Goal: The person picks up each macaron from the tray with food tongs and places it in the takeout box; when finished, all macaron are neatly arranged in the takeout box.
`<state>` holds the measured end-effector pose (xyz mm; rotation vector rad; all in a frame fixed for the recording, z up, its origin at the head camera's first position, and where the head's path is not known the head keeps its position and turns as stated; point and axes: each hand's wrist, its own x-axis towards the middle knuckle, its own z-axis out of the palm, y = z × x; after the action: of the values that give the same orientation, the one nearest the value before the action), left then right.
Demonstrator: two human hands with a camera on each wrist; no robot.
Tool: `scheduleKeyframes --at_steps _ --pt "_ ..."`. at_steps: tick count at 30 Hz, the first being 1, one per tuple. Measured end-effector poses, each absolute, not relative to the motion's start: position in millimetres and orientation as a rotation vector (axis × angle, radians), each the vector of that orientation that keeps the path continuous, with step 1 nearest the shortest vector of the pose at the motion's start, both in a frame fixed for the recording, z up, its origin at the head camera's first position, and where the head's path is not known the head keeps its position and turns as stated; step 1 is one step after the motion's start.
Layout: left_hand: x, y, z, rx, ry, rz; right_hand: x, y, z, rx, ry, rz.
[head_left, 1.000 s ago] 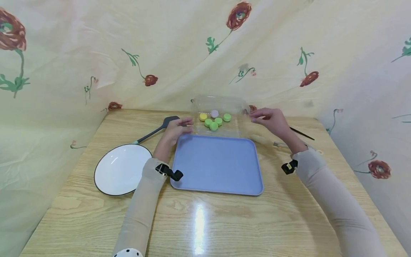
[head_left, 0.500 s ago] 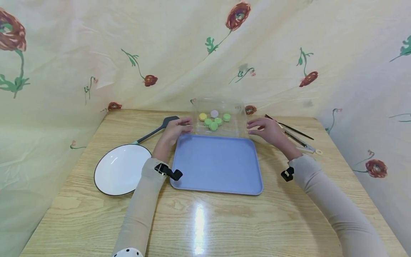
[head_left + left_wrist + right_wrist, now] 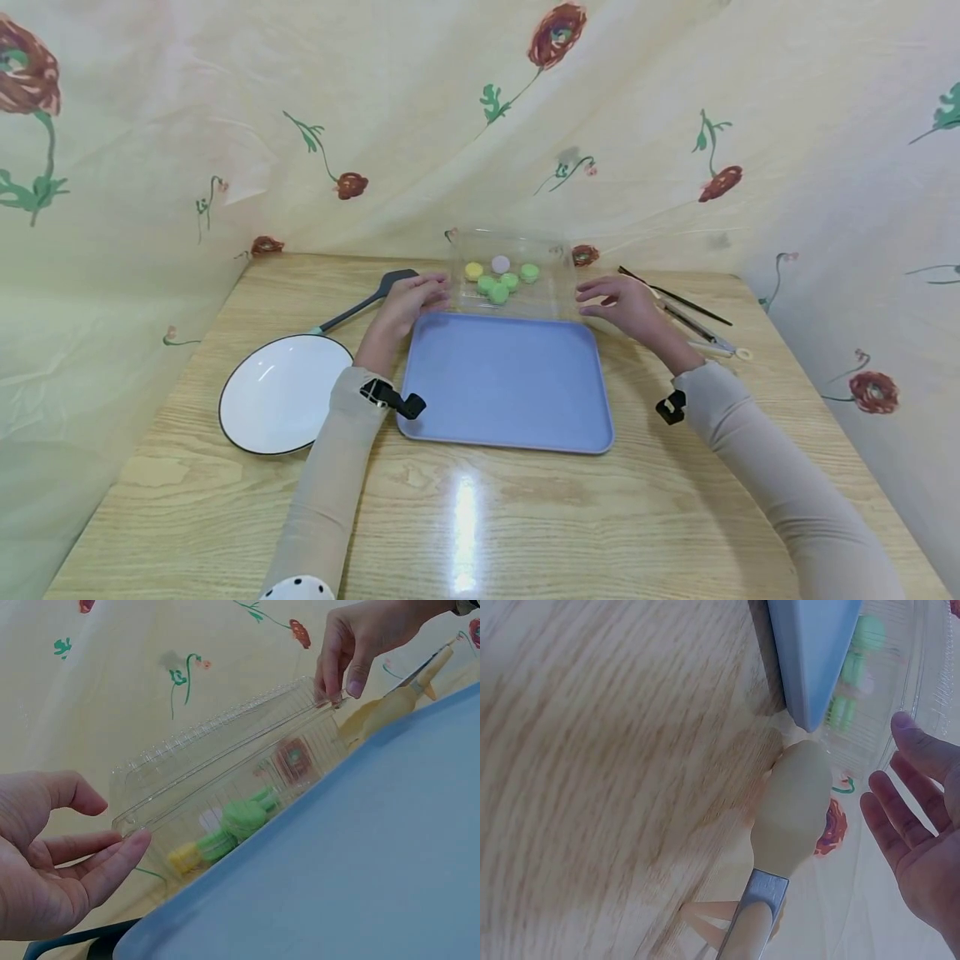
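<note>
A clear plastic clamshell box stands at the back of the table, behind the blue tray. Through its wall show several macarons, mostly green, with one yellow and one pale purple. My left hand is at the box's left end; in the left wrist view its fingertips touch the rim corner. At the opposite end is my right hand, thumb and fingers spread apart beside the box edge in the right wrist view. Whether its fingertips press the plastic is hard to tell.
The blue tray lies in front of the box. A white bowl and a dark spatula lie at left. Tongs with cream tips and a thin dark stick lie at right, near the patterned cloth backdrop.
My right hand has come down and slightly left along the box's right end, and the upper edge of the clear box has lowered. My left hand has stayed in place.
</note>
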<state>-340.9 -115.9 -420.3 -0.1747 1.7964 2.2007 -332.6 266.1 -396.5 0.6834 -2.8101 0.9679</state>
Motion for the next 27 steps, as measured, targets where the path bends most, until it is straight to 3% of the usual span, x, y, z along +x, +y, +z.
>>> scheduleKeyframes --at_steps 14,27 --pt "-337.6 -112.3 -419.5 -0.138 1.862 2.192 -332.6 267.1 -399.0 0.679 -2.837 1.033" --pt "-336.0 -109.6 -419.3 -0.162 1.831 2.217 -332.3 257.8 -400.9 0.376 -2.742 1.441"
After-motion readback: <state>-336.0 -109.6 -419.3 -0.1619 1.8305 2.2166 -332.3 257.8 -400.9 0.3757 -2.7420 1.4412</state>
